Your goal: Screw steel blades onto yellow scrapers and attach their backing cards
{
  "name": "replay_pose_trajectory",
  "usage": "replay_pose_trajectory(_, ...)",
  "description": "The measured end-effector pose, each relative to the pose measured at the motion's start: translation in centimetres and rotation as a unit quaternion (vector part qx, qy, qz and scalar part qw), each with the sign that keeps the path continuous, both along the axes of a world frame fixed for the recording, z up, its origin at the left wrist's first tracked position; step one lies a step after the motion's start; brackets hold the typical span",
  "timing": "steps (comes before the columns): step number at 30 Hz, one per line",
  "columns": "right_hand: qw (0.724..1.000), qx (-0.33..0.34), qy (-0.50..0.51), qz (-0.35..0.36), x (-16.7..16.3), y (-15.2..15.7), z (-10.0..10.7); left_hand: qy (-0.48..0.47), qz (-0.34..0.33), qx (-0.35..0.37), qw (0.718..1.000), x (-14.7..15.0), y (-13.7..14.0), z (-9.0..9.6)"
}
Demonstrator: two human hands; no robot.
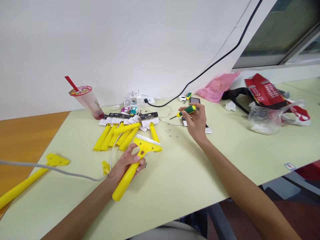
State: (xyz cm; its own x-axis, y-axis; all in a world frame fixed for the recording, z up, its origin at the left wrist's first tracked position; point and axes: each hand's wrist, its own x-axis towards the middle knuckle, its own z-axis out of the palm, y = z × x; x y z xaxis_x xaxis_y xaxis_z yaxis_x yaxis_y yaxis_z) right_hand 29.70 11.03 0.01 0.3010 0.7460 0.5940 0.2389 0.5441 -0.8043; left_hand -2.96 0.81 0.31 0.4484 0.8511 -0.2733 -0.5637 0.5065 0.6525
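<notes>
yellow scraper (128, 177) with silvery blade (148, 139)

A lidded cup (88, 102) holds a red straw (71, 83); a black cable (250, 22) reaches a power strip (151, 99); a pink bag (217, 88) lies crumpled.

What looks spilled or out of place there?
Small metal pieces lie scattered loose on the tabletop, beyond the yellow scraper in the left hand; with no container around them, they may have spilled.
</notes>
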Motion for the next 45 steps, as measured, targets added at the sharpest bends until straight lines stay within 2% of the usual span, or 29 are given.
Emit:
replay_pose_trajectory(11,0.998,-0.058,-0.016,0.021,0.1,0.3,-1.0,0.005,-0.005,0.007,1.0,0.1,-0.1,0.0)
replay_pose_trajectory(17,0.998,-0.057,-0.005,0.036,-0.1,0.2,-1.0,-0.001,-0.004,-0.001,1.0,0.3,-0.3,0.3)
replay_pose_trajectory(22,0.999,-0.029,0.014,0.023,-0.5,-0.2,-0.2,0.0,-0.001,-0.016,1.0,0.3,-0.1,0.0)
replay_pose_trajectory(27,0.996,-0.018,0.078,0.025,-1.4,-1.1,1.3,0.017,0.002,-0.052,0.998,0.3,0.4,-0.4)
replay_pose_trajectory(35,0.983,-0.058,0.15,0.085,-3.3,-2.8,2.5,0.0,-0.021,-0.09,0.996,0.7,0.3,0.1)
replay_pose_trajectory(45,0.97,-0.112,0.117,0.183,-6.3,-5.3,1.9,-0.006,-0.055,-0.083,0.995,0.6,0.2,-0.1)
